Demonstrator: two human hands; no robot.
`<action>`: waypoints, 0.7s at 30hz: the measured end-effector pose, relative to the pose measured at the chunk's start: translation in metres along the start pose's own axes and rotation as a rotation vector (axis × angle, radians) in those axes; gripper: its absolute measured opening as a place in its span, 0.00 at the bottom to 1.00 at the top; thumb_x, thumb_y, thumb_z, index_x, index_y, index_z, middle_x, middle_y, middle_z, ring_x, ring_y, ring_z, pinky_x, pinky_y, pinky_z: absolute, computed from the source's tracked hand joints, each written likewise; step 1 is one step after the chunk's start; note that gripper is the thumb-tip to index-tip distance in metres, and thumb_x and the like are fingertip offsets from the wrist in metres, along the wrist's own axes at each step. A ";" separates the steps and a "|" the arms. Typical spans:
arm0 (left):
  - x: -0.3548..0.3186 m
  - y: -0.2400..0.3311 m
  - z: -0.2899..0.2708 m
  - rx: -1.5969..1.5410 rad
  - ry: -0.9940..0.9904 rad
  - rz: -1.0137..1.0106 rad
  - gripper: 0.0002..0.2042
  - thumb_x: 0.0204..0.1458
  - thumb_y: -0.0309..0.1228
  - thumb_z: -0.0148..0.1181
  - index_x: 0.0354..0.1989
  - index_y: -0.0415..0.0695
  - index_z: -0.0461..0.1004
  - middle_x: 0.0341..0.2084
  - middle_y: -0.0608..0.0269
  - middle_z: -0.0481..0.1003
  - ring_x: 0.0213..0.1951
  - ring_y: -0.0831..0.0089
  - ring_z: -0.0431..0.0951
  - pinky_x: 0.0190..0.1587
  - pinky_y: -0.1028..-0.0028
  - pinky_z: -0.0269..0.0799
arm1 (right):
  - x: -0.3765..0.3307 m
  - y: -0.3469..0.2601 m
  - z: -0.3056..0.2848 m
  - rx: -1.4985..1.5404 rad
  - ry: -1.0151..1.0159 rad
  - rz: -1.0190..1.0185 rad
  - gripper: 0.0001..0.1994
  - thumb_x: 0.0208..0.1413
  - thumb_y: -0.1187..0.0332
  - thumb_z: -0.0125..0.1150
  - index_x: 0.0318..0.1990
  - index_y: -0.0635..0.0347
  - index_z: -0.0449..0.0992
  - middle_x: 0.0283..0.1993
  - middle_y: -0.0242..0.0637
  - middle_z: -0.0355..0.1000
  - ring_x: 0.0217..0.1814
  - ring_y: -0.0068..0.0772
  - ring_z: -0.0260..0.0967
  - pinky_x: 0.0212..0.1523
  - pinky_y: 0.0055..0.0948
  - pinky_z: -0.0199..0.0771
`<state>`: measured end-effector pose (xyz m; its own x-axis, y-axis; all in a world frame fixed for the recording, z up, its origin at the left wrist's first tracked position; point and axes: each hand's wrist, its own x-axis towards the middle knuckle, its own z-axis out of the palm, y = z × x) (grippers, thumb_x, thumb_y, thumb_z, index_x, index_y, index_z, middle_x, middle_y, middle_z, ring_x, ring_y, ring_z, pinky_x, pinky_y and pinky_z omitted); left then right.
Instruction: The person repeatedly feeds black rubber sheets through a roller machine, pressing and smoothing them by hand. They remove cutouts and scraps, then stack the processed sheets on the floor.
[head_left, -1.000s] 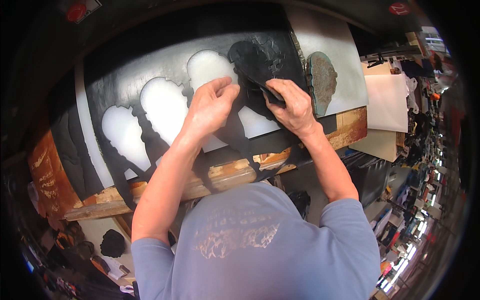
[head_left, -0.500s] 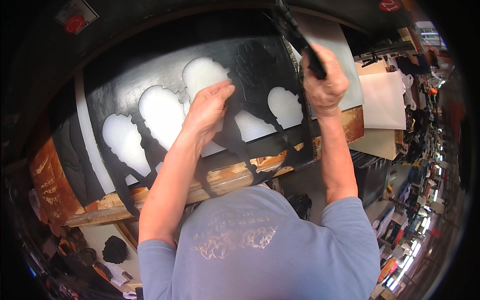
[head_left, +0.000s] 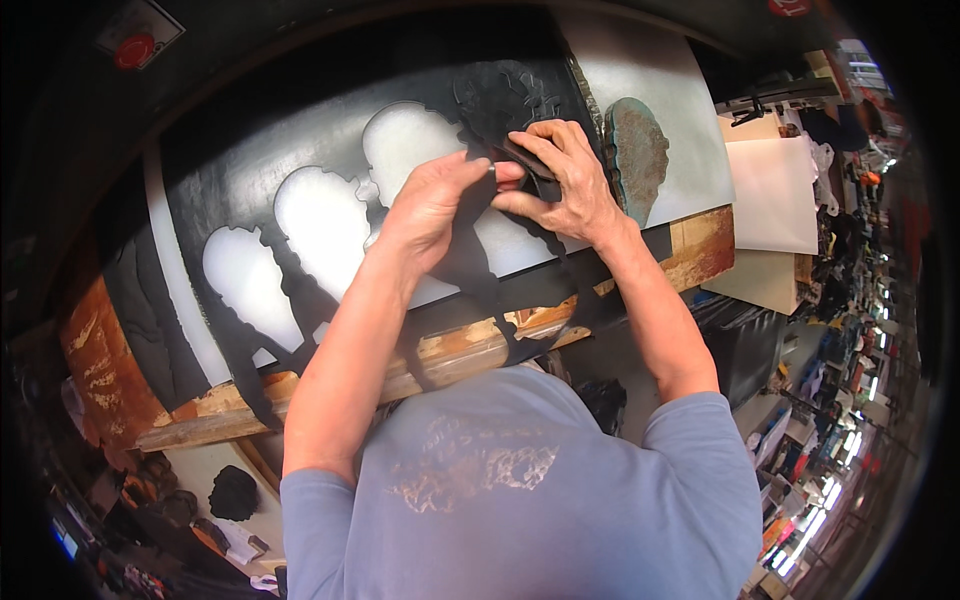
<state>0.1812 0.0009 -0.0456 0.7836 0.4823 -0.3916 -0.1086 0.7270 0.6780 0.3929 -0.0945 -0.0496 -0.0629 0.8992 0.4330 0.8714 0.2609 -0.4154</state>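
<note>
A black sheet [head_left: 240, 150] with several rounded cut-outs lies on a white board [head_left: 320, 225], which shows through the holes. Over its right part, both hands meet. My right hand [head_left: 570, 185] is closed around a small dark flat piece [head_left: 530, 160], thumb below and fingers above. My left hand [head_left: 428, 208] is beside it, thumb and fingers drawn together at the dark material; what is between them is hard to make out. To the right of the sheet, a rounded greenish-brown cutting die [head_left: 638, 155] rests on the pale board surface.
Dark strips of the sheet hang over a worn wooden front edge [head_left: 440, 370]. A red button [head_left: 134, 50] is at the upper left. White sheets [head_left: 770, 190] stand on the right, beside a cluttered workshop area. A dark clump [head_left: 233, 492] lies at the lower left.
My right hand has come down and left from the upper right, where it held up a long dark thing, to meet my left hand. The die is now uncovered.
</note>
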 end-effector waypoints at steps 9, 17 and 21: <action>-0.002 -0.036 0.015 0.391 0.320 0.317 0.21 0.70 0.25 0.53 0.67 0.25 0.69 0.50 0.48 0.85 0.50 0.71 0.83 0.60 0.71 0.76 | 0.008 0.012 -0.003 0.417 0.216 0.421 0.14 0.63 0.71 0.72 0.53 0.66 0.83 0.44 0.42 0.83 0.42 0.35 0.81 0.44 0.32 0.80; -0.008 -0.037 0.017 0.500 0.413 0.342 0.28 0.72 0.28 0.54 0.75 0.25 0.58 0.60 0.44 0.78 0.58 0.64 0.83 0.62 0.70 0.75 | 0.042 0.049 -0.076 0.577 0.686 0.696 0.27 0.66 0.53 0.73 0.22 0.67 0.79 0.19 0.32 0.72 0.19 0.18 0.64 0.29 0.29 0.80; -0.023 -0.011 0.020 0.400 0.468 0.428 0.33 0.73 0.42 0.56 0.77 0.30 0.58 0.70 0.41 0.69 0.71 0.59 0.71 0.71 0.63 0.69 | 0.021 0.013 -0.084 0.169 0.448 0.425 0.12 0.65 0.73 0.70 0.53 0.66 0.82 0.40 0.35 0.81 0.31 0.30 0.77 0.38 0.31 0.82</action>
<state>0.1770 -0.0283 -0.0316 0.3712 0.9054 -0.2059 -0.0446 0.2389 0.9700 0.4439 -0.1014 0.0215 0.5125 0.7119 0.4802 0.6844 -0.0009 -0.7291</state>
